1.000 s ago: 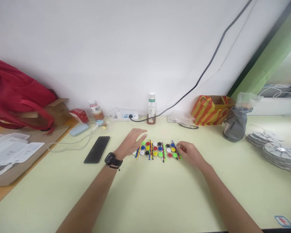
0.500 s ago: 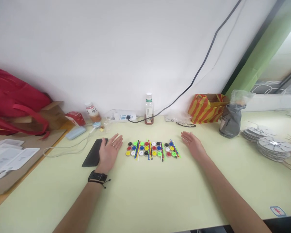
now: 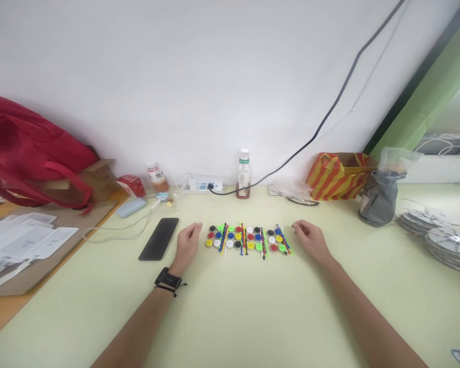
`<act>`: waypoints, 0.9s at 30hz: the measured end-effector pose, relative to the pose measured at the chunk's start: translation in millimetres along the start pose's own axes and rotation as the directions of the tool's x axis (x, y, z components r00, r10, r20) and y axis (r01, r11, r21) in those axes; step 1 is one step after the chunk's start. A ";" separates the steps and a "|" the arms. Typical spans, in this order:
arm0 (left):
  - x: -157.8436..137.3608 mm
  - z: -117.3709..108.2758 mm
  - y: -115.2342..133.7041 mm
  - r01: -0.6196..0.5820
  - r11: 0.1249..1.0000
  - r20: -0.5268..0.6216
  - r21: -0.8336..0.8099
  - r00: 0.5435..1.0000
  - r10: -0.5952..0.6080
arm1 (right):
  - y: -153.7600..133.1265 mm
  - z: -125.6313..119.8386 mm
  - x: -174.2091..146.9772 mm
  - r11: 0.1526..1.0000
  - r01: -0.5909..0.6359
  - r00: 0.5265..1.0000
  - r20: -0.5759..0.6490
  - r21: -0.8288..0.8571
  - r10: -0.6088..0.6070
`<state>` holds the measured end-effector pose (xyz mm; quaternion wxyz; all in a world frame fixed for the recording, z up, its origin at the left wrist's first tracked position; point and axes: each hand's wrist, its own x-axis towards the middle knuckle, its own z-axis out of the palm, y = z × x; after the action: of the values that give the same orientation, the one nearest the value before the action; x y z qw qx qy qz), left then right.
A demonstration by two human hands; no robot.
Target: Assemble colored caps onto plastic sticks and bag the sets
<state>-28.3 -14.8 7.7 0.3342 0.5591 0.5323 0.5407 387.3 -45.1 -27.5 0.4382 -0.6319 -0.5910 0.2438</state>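
Several small round pieces [image 3: 250, 237] in red, blue, yellow, green, black and white lie in short rows on the table. Bundles of thin coloured sticks [image 3: 244, 239] lie slanted between the groups. To the left of the rows my left hand [image 3: 187, 245] rests with its fingers curled in and the thumb pressed against them; it holds nothing that I can see. A black phone [image 3: 159, 239] lies just left of it. My right hand [image 3: 310, 239] is closed in a loose fist right of the rows, touching none of the pieces.
On the pale green table [image 3: 230, 312], a bottle [image 3: 244, 176] and a power strip [image 3: 201, 185] stand by the wall. At right are a striped bag [image 3: 335, 176], a grey bag [image 3: 379, 199] and stacked silvery discs [image 3: 454, 245]. A red bag [image 3: 34, 148] and white sheets [image 3: 26, 245] lie left.
Both hands were spread open with palms turned up and inward; now their fingers are curled shut. The view has shifted slightly, and the coloured pieces lie in the same arrangement.
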 end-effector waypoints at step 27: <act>-63.4 61.9 43.9 -0.994 0.106 0.894 0.038 0.081 0.441 | -8.4 -8.7 -4.1 0.970 0.143 0.956 0.280 -0.195 -0.084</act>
<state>51.1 -72.2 21.7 -0.0909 0.9830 0.0961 0.1270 389.2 -52.1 -16.9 0.2967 -0.6009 -0.7033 0.2373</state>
